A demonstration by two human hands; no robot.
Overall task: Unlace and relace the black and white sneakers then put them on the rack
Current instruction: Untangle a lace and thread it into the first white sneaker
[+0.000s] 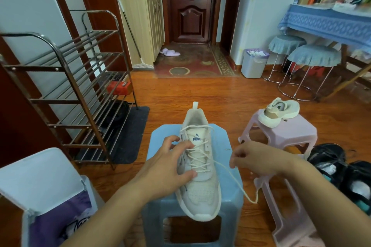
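both hands work over the blue stool. my left hand presses the white sneaker, which lies along the stool's middle, toe at its near edge. my right hand pinches the lace by the right edge. looks like mid-lacing; next, feed the lace tip through an eyelet. rack stands left.

Glossy wood floor, shiny metal rack, mesh-cloth sneaker
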